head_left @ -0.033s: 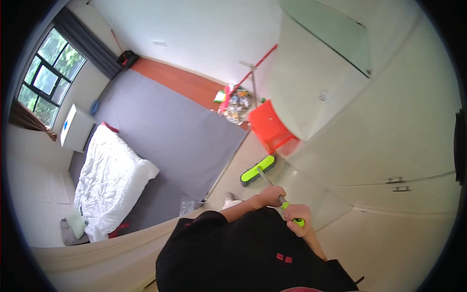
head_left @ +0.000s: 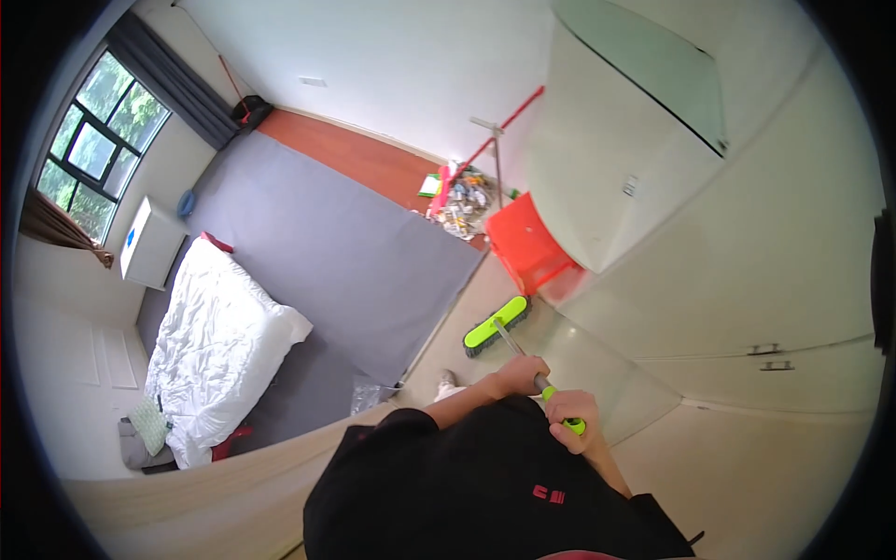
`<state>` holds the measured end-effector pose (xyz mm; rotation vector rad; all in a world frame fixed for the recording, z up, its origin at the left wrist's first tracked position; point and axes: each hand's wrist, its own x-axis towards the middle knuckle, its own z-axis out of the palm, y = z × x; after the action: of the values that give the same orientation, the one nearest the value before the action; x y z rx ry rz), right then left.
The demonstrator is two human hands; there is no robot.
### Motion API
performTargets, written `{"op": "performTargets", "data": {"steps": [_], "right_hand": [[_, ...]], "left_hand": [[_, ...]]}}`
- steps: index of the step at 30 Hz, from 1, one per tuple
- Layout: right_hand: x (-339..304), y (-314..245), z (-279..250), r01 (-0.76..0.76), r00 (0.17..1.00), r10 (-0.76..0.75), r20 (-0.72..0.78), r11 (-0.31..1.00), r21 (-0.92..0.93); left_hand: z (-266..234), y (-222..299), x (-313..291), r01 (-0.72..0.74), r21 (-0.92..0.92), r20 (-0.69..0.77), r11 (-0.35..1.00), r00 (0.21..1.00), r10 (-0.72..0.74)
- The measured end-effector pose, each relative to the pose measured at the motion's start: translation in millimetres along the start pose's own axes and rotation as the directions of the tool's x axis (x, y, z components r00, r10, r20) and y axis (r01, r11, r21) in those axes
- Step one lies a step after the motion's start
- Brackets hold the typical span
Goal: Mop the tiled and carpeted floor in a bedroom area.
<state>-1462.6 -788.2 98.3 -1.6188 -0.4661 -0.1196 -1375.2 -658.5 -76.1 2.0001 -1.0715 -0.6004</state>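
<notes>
A mop with a bright green head (head_left: 497, 323) and a grey fringe rests on the pale floor in front of me. Its metal pole slants back toward my body. My left hand (head_left: 521, 375) is wrapped round the pole. Closer to me, my right hand (head_left: 571, 413) grips the green handle end (head_left: 574, 427). Just beyond the mop head stands a red plastic chair (head_left: 525, 238), partly hidden by the white desk or cabinet side.
A grey mat (head_left: 317, 224) covers much of the floor on the left, with a white quilt (head_left: 219, 327) on a low bed. Mixed litter (head_left: 467, 205) lies by the wall near a red-handled tool (head_left: 509, 121). White cabinets (head_left: 728, 280) line the right side.
The view has shifted a little, so the room sits slightly farther right. Both hands keep their grip on the mop, whose head has barely moved.
</notes>
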Motion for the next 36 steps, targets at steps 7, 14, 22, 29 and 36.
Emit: {"op": "performTargets", "data": {"steps": [7,14,22,29,36], "right_hand": [[107.1,34.7,117.0,0.082,0.986,-0.09,0.137,0.995,0.062],[202.5,72.9,188.1,-0.019,0.893,-0.084,0.442,0.975,0.223],[318.7,137.1,202.1,-0.07,0.792,-0.081,0.605,0.973,0.222],[465.4,188.1,152.6,-0.062,0.91,-0.064,0.409,0.956,0.287],[574.2,245.4,124.9,-0.108,0.984,0.058,0.167,0.945,0.309]], "left_hand": [[-128.8,-67.9,-102.6,0.285,0.016,-0.205,0.958,0.939,-0.276],[-177.6,-131.8,-177.7,0.462,-0.164,-0.504,0.871,0.72,-0.477],[-248.2,-184.4,-153.9,0.494,-0.27,-0.778,0.827,0.394,-0.489],[-375.4,-242.6,-56.0,0.495,-0.191,-0.705,0.848,0.532,-0.47],[-485.2,-318.9,46.8,0.53,0.009,-0.723,0.848,0.589,-0.361]]}}
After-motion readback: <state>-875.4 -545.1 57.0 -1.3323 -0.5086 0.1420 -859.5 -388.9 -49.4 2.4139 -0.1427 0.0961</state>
